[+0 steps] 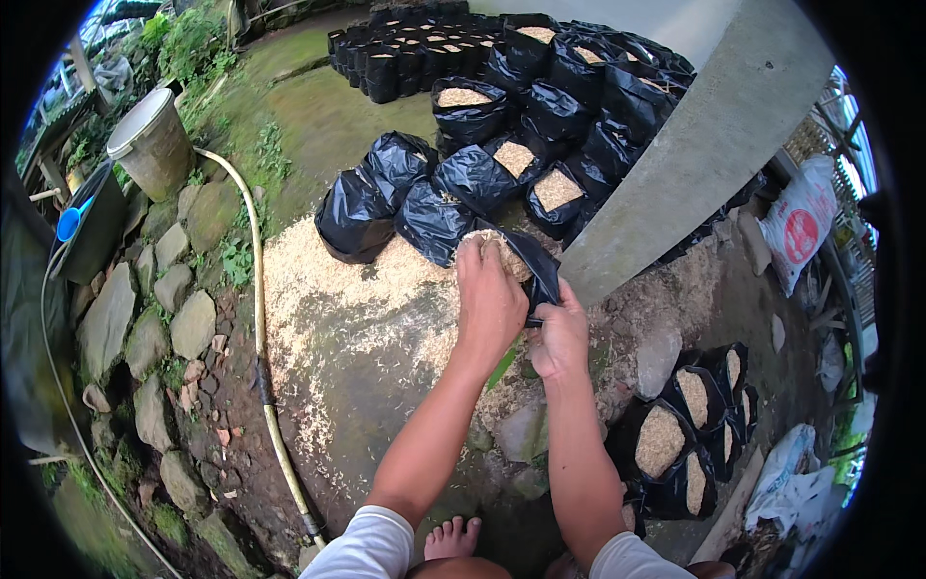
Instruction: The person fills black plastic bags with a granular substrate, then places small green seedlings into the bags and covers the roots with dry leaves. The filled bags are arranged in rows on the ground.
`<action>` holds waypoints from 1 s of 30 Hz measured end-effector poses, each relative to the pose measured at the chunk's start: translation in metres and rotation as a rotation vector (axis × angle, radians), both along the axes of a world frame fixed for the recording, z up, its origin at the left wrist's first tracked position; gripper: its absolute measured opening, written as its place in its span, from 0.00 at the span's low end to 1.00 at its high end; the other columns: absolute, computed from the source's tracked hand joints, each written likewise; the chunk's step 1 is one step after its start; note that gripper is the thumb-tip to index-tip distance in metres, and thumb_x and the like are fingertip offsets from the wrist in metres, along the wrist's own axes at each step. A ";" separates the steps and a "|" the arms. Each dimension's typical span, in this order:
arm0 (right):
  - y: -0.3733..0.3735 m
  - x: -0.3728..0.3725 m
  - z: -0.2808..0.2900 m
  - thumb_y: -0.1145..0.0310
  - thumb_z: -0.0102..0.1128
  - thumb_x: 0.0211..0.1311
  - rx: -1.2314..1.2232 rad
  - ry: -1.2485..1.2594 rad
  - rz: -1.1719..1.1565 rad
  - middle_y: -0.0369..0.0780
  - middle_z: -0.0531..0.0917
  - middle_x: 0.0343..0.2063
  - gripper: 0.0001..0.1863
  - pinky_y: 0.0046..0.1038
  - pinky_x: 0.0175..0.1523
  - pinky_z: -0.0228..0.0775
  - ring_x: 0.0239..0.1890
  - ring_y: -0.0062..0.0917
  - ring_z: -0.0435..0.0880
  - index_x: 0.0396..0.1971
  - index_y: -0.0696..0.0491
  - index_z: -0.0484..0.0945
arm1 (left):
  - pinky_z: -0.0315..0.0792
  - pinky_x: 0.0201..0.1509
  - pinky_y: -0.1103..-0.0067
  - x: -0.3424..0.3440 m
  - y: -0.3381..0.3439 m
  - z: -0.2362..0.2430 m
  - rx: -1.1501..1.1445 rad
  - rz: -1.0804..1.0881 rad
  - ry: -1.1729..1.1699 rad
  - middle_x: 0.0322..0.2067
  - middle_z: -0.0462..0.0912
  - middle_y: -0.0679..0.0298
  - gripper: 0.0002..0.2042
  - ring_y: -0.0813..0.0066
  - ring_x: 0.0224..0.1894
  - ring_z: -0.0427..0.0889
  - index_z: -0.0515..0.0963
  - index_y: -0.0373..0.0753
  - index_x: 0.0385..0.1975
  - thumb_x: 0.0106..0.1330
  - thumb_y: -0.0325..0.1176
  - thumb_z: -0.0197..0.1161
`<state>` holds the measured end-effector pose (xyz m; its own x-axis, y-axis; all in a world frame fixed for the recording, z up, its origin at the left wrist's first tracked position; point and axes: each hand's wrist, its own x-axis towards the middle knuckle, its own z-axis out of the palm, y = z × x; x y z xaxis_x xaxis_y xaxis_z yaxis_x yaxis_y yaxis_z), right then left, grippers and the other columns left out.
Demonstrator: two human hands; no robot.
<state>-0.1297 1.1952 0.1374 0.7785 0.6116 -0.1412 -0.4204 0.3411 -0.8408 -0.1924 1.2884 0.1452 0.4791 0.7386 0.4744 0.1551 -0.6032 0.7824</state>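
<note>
A black plastic bag (536, 261) with pale husks (508, 257) in its mouth stands in front of me. My left hand (490, 301) is at its opening, fingers curled and close together, their tips among the husks and partly hidden. At the bag's near right edge, my right hand (559, 338) pinches the folded black plastic between thumb and fingers. Against the far side of this bag lean other filled black bags (434, 220). Loose husks (333, 289) lie spread over the ground to the left.
Rows of small black bags (405, 63) stand at the back. A concrete pillar (694, 145) slants up on the right. Several filled bags (660, 439) sit at lower right, near a white sack (801, 222). A hose (258, 289), stones (193, 323) and a bucket (154, 145) line the left.
</note>
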 end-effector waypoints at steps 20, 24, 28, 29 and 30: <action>-0.004 -0.062 -0.004 0.74 0.50 0.69 -1.068 -0.870 0.479 0.63 0.84 0.44 0.25 0.41 0.52 0.79 0.43 0.55 0.86 0.64 0.64 0.73 | 0.81 0.44 0.58 -0.138 0.008 -0.035 -0.253 0.241 0.371 0.33 0.84 0.33 0.21 0.39 0.35 0.88 0.80 0.27 0.55 0.60 0.19 0.57; 0.009 -0.017 -0.001 0.63 0.63 0.70 -0.672 -0.652 0.672 0.53 0.88 0.40 0.23 0.35 0.48 0.81 0.39 0.44 0.89 0.59 0.61 0.80 | 0.80 0.40 0.56 -0.193 0.022 -0.007 -0.171 0.327 0.530 0.30 0.83 0.32 0.23 0.39 0.33 0.87 0.78 0.26 0.57 0.59 0.18 0.57; 0.052 0.059 -0.037 0.51 0.70 0.66 -0.609 -0.915 0.317 0.52 0.83 0.55 0.30 0.38 0.63 0.74 0.56 0.43 0.83 0.59 0.56 0.81 | 0.78 0.44 0.53 -0.211 0.020 -0.031 -0.233 0.312 0.614 0.29 0.82 0.31 0.25 0.33 0.36 0.85 0.68 0.25 0.59 0.58 0.15 0.54; 0.060 0.072 -0.052 0.49 0.69 0.67 -0.787 -1.091 0.171 0.54 0.79 0.61 0.30 0.39 0.69 0.70 0.63 0.45 0.79 0.60 0.56 0.81 | 0.77 0.45 0.52 -0.214 0.017 -0.041 -0.255 0.308 0.634 0.29 0.82 0.32 0.24 0.31 0.38 0.85 0.67 0.26 0.58 0.58 0.15 0.53; 0.067 0.078 -0.069 0.47 0.67 0.67 -0.836 -1.246 0.171 0.55 0.74 0.65 0.33 0.41 0.71 0.65 0.67 0.46 0.74 0.62 0.56 0.78 | 0.77 0.50 0.53 -0.216 0.013 -0.050 -0.312 0.317 0.626 0.44 0.80 0.29 0.22 0.29 0.45 0.82 0.64 0.28 0.53 0.55 0.12 0.50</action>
<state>-0.0515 1.2617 0.0684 0.5893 0.7845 0.1930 0.7031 -0.3802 -0.6009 -0.4087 1.3015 0.0953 0.3323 0.9407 -0.0689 0.7541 -0.2211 0.6185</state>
